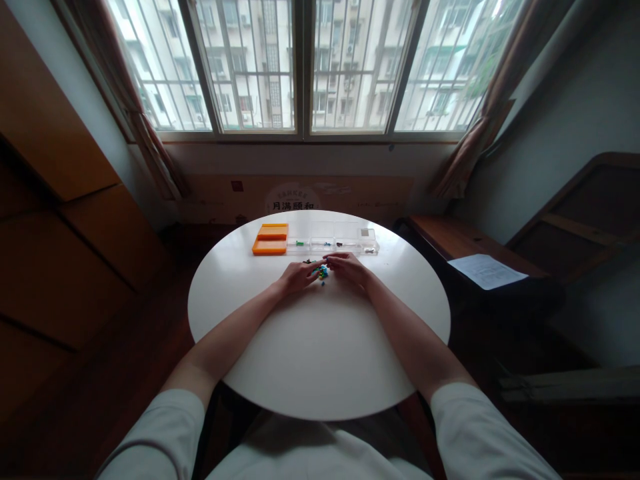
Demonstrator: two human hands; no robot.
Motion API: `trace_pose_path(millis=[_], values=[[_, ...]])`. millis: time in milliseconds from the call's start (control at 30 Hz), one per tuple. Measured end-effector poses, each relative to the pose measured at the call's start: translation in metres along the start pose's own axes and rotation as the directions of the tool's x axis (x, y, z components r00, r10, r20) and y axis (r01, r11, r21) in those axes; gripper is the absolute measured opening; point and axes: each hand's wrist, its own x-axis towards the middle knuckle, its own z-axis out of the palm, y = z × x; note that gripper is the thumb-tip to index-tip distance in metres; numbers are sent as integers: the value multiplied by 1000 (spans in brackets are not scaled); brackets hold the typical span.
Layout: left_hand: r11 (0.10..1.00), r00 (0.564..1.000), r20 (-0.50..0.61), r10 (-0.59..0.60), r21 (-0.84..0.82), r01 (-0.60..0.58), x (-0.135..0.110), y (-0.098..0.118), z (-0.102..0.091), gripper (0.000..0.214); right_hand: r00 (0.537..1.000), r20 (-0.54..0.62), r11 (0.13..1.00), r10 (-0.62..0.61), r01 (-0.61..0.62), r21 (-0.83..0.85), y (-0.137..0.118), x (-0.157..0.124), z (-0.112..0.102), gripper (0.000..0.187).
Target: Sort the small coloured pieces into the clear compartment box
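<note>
Both hands meet over a small pile of coloured pieces [323,272], mostly green, blue and yellow, which look like tiny building bricks. My left hand [297,275] rests at the pile's left side, palm down, its fingers stretched towards the right hand. On the other side, my right hand [349,267] is closed in a pinch, with a small dark blue piece [327,259] at its fingertips. One loose blue piece [323,284] lies just in front of the pile. Behind the hands stands a row of clear plastic boxes [320,230] with a few small pieces in them.
An open orange box [270,251] ends the row on the left. Everything stands on a round white table [320,353]. To the right, a paper sheet [487,271] lies on a dark wooden bench [435,233]. A barred window [303,67] is ahead.
</note>
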Motion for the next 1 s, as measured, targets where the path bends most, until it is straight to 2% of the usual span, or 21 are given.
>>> trace_pose_path(millis=[533,833,1000], values=[[1000,1000,-12,-1,-19,0,-1,0,-1,43,999,-30,1000,-11,11,-11,-1,-1,0,34],[999,999,-34,3,-48,-5,-1,0,-2,39,998,-23,994,-56,54,-93,-2,0,3,28],[999,999,-42,-5,-46,3,-1,0,-2,39,998,-55,994,-37,31,-107,0,2,2,30]])
